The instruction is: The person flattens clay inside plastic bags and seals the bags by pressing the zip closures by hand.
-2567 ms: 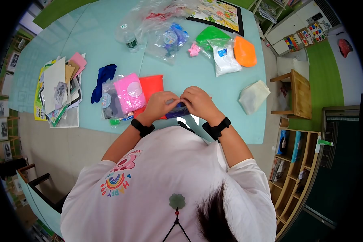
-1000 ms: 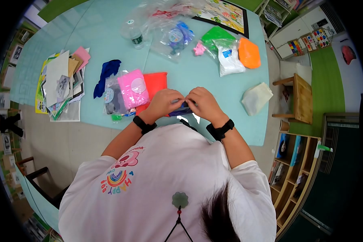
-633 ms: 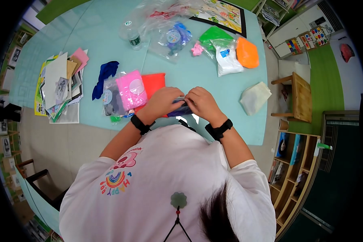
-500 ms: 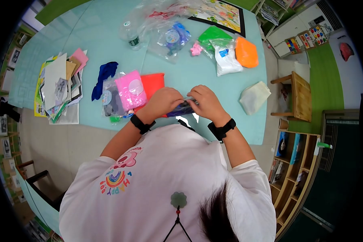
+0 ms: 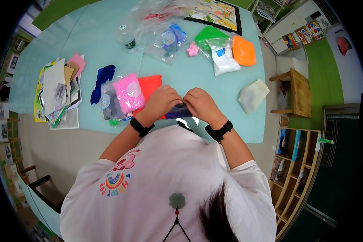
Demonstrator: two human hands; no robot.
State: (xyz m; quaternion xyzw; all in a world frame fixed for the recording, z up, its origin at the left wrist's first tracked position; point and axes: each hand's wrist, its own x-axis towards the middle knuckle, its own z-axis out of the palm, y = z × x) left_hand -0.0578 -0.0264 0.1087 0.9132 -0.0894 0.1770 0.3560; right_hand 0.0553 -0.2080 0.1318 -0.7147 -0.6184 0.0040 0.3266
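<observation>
Both hands work at the near edge of the table (image 5: 226, 89), close in front of the chest. Left hand (image 5: 162, 103): thumb and fingers bent together, pinching the upper edge of a dark purple packet (image 5: 176, 113). Right hand (image 5: 201, 105): fingers curled, tips gripping the same edge; fingertips of the two hands nearly meet. Packet lies under and between the hands, partly covered by them; its contents cannot be made out. A black band sits on each wrist.

Beside the left hand: red pack (image 5: 151, 84), partly beneath a pink pack (image 5: 129, 96). Pink pack overlaps a grey pack (image 5: 109, 105) on its left. Dark blue lump (image 5: 102, 82) just beyond the grey pack. Paper stack (image 5: 54, 89) farther left, sheets uneven.

Right of the right hand, well apart: pale bag (image 5: 253, 97). Beyond it, grouped: white pack (image 5: 225, 62) touching an orange pack (image 5: 243, 51), green pack (image 5: 207, 34) behind, small pink lump (image 5: 192, 50) alongside.

Far side: bottle (image 5: 129, 42), upright; blue pack (image 5: 172, 38) in clear plastic; black-framed picture (image 5: 218, 16).
</observation>
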